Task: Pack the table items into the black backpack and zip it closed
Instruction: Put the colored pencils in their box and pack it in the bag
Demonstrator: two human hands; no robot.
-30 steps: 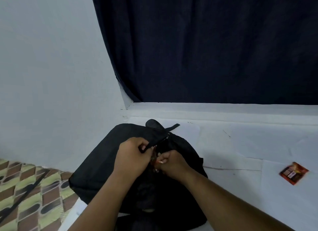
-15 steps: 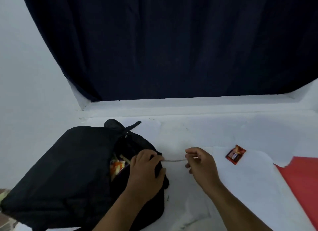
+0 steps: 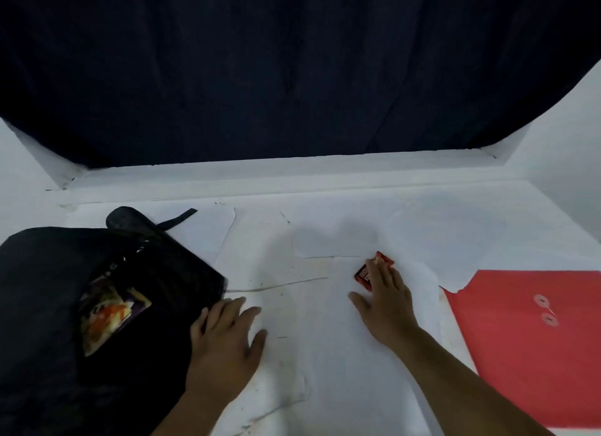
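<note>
Left hand (image 3: 224,341): flat on the table (image 3: 312,354), fingers spread, holding nothing, touching the backpack's edge.
Black backpack (image 3: 58,273): left of that hand, unzipped, colourful packet (image 3: 107,318) showing inside.
Right hand (image 3: 385,300): fingers extended, resting on the red sachet (image 3: 366,273).
Red envelope (image 3: 533,344): right of the right hand, apart.
Dark curtain (image 3: 292,68): beyond both hands.

A white surface (image 3: 325,354) covered in overlapping paper sheets carries everything. The black backpack (image 3: 58,305) lies open at its left end. Right of the backpack, well apart, lies a small red-and-black snack packet (image 3: 364,273); farther right still lies a red string-tie envelope (image 3: 520,354).
</note>
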